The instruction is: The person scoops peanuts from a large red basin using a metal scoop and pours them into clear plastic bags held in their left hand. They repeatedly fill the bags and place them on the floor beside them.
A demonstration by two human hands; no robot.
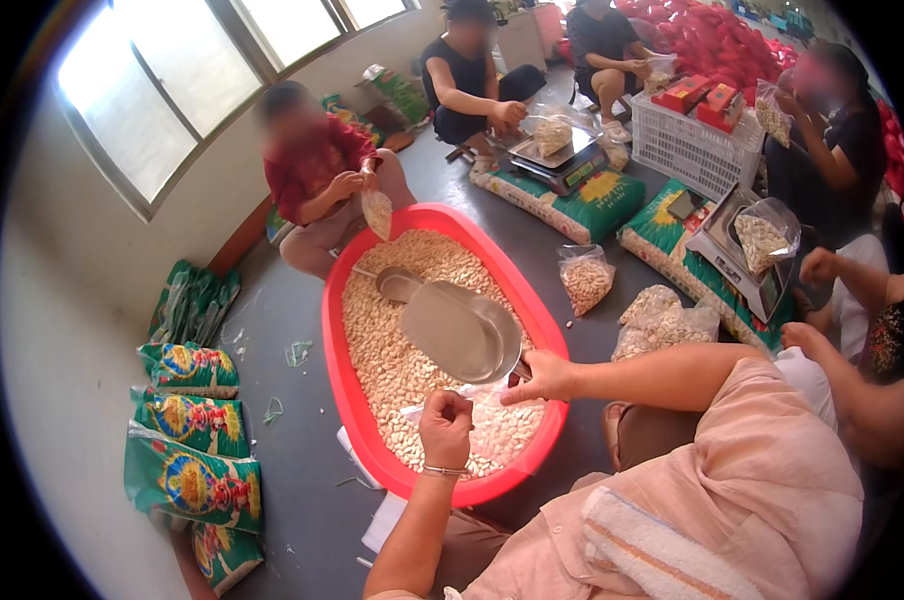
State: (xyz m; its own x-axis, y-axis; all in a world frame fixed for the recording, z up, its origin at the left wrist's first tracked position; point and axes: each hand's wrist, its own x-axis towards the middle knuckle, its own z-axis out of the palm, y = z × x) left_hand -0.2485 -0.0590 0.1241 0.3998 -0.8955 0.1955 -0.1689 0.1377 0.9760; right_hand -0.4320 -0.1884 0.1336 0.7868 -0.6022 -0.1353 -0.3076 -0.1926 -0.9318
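A red plastic tub (pixel 332 352), full of pale, bean-like kernels (pixel 373 360), stands before me. My right hand (pixel 540 376) grips the handle of a large metal scoop (pixel 459 330), which hangs over the kernels with bare metal showing inside. A clear plastic bag (pixel 489 435) lies over the near end of the tub. The curled fingers of my left hand (pixel 446 427) pinch the bag's edge, and my right fingers are close to its other side. A smaller metal scoop (pixel 399 283) rests on the kernels beyond the large one.
Filled clear bags (pixel 585 281) sit on the floor at right. Scales (pixel 744 255) rest on green sacks (pixel 669 217) near a white crate (pixel 692 142). Several co-workers (pixel 309 165) sit around. More green sacks (pixel 197 480) line the left wall.
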